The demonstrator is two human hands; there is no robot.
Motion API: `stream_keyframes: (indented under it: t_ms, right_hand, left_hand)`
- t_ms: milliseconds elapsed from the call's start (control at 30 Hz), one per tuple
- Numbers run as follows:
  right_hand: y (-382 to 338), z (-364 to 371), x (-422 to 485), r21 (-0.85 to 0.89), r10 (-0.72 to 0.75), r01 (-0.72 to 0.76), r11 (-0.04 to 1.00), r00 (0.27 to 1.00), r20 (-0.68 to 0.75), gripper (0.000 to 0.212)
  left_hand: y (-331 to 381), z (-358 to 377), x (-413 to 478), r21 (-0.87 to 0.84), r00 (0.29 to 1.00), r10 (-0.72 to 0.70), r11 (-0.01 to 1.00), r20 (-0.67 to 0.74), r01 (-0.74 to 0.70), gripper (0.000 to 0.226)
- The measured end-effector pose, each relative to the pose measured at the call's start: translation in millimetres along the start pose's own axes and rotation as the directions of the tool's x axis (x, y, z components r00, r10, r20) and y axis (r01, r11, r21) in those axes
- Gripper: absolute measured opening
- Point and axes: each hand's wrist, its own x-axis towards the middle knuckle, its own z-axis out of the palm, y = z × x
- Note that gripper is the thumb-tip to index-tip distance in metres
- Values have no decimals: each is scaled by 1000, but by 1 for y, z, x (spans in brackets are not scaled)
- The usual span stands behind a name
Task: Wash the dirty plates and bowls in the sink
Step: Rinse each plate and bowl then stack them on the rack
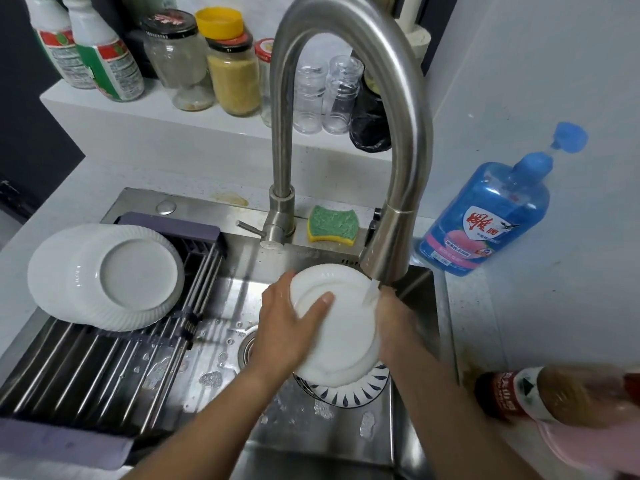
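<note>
**Item: plate, white, ribbed rim.** Held over the sink, at centre of view, just below the tap. A stream of water is received at the rim at about 1 o'clock.

**Hands.** The plate is grasped by the left hand at its 9 o'clock edge, with the thumb laid across the face and the fingers hidden behind. The right hand is set against the 3 o'clock edge. Its fingers are hidden by the plate, so whether it grips cannot be told.

**Attitude.** As a round thing, no true long axis is had. The plate is held tilted, with one broad face turned up toward the wearer. The outline is seen as an oval drawn out from 12 to 6 o'clock, and the 12 o'clock rim is nearest the spout.

**Progress.**
- Done, by judgement: a stack of white plates is laid on the rack at 9 o'clock, seemingly washed.
- In hand: the rinsing of the held plate.
- Left: a patterned bowl, lying in the sink under the plate's 6 o'clock rim. Whether more is lying beneath cannot be seen.

The task is judged to be well past halfway.

**Accessories.** A sponge is lying unused on the ledge at 12 o'clock. A soap bottle is standing at 2 o'clock.
</note>
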Motion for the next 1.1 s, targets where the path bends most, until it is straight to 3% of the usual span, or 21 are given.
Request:
stream_keyframes:
  t_ms: [100, 300, 400, 467, 567, 667, 767, 833, 900, 967, 1100]
  right_hand:
    - [-3, -3, -14, -39, -69, 67, 997, 996, -49, 43]
    - [-7, -18, -39, -12, -144, 143, 990, 988, -58, 45]
    - [1, -23, -43, -48, -168, 165, 985, 982, -88, 46]
    - [6, -21, -45, -45, -198, 195, 980, 975, -103, 42]
    - [15, -15, -45, 26, -214, 219, 975, 968, -128, 37]
    - [14, -13, -46, 48, -290, 301, 952, 944, -160, 40]
    - [16, -14, -50, 77, -444, 456, 886, 885, -142, 43]
    - [23, -15, -54, 64, -552, 558, 828, 829, -87, 52]
    - [34, -18, -50, 27, -640, 640, 768, 768, -8, 56]
    - [45, -21, -43, 13, -688, 688, 725, 724, 56, 48]
    - [64, -28, -22, -38, -710, 726, 686, 680, 186, 27]
  left_hand:
    - [11, 14, -3, 165, 987, -59, 983, -152, 84, 74]
    - [23, 23, 14, -61, 929, -311, 950, -200, 305, 64]
    - [18, 22, 27, -378, 803, -591, 761, -70, 527, 42]
    - [12, 20, 28, -508, 728, -683, 606, 62, 612, 37]
    - [3, 21, 22, -581, 689, -715, 514, 115, 630, 39]
    - [-2, 20, 17, -607, 624, -697, 337, 353, 720, 46]
    - [-10, 7, 20, -520, 520, -562, 178, 643, 835, 56]
    - [-17, -3, 22, -524, 512, -467, 117, 721, 844, 58]
    - [-20, -9, 21, -533, 502, -426, 53, 753, 844, 45]
    - [-27, -11, 19, -551, 513, -430, 42, 743, 834, 40]
    - [-45, -11, 13, -565, 587, -454, 201, 670, 800, 52]
